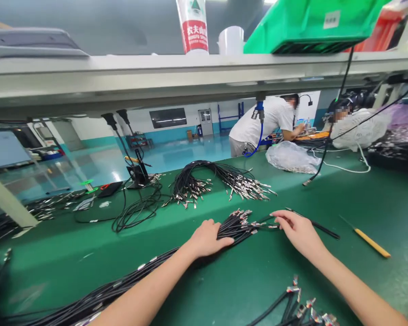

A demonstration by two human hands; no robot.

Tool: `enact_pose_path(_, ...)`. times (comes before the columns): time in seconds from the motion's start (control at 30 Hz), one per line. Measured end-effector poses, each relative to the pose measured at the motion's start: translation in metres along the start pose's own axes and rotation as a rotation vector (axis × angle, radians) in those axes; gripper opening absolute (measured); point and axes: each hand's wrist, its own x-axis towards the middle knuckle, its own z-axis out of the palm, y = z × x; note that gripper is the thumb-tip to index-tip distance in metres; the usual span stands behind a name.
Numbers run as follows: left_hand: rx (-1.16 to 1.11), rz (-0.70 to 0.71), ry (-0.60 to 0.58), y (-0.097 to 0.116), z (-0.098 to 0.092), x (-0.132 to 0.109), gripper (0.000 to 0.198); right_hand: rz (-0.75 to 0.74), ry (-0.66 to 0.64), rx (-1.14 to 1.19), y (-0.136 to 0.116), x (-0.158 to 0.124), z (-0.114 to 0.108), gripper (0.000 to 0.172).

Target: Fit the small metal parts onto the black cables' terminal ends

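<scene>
A long bundle of black cables (132,277) with metal-tipped ends runs from the lower left to the middle of the green table. Over it, near the tips, my left hand (209,239) is wrapped round the bundle with the thumb along its near side. To the right, my right hand (297,230) pinches the end of a cable that reaches out from the bundle. Just beyond that hand lies a short black cable piece (326,230). Farther right rests a thin tool with a yellow handle (372,243).
Behind the bundle sits a curved pile of cables (204,170). More cable ends (302,308) lie at the near edge. A shelf (122,74) holding a green bin (313,27) crosses above. A black cable hangs at right. A person in white (258,122) bends over beyond the table.
</scene>
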Motion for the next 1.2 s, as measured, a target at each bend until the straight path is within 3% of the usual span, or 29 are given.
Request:
enact_pose_path(0.17, 0.137, -0.071, 0.14, 0.008, 0.018, -0.006, 0.042, -0.116, -0.034, -0.113, 0.005, 0.006, -0.004, 0.024)
enact_pose_path(0.3, 0.155, -0.095, 0.187, 0.012, 0.019, -0.003, 0.047, -0.111, -0.092, -0.12, 0.005, 0.006, 0.0, 0.024)
enact_pose_path(0.37, 0.144, -0.054, 0.273, 0.022, 0.017, -0.004, 0.046, -0.091, -0.117, -0.099, 0.007, 0.006, 0.003, 0.023)
enact_pose_path(0.47, 0.071, 0.123, 0.366, 0.046, 0.02, -0.011, 0.032, -0.065, -0.166, -0.047, 0.007, 0.007, 0.004, 0.015)
enact_pose_path(0.57, 0.039, 0.225, 0.313, 0.06, 0.029, -0.015, 0.02, -0.054, -0.186, 0.007, 0.003, 0.009, -0.003, 0.02)
enact_pose_path(0.7, 0.132, 0.153, 0.296, 0.057, 0.04, -0.014, 0.02, -0.049, -0.176, 0.056, -0.002, 0.01, -0.008, 0.025)
enact_pose_path(0.83, 0.149, 0.117, 0.289, 0.052, 0.045, -0.016, 0.019, -0.024, -0.141, 0.082, 0.006, 0.009, 0.001, 0.023)
enact_pose_path(0.93, -0.018, 0.117, 0.346, 0.054, 0.045, -0.018, 0.018, 0.001, -0.036, 0.042, 0.009, 0.008, 0.005, 0.022)
enact_pose_path(1.03, -0.317, 0.127, 0.38, 0.055, 0.042, -0.019, 0.016, -0.073, 0.048, 0.016, -0.003, 0.004, 0.002, 0.023)
enact_pose_path(1.1, -0.438, 0.114, 0.363, 0.055, 0.04, -0.02, 0.013, -0.134, -0.046, 0.116, -0.017, -0.002, 0.001, 0.023)
enact_pose_path(1.2, -0.512, 0.087, 0.362, 0.056, 0.04, -0.019, 0.008, -0.13, -0.288, 0.295, -0.035, -0.012, 0.005, 0.018)
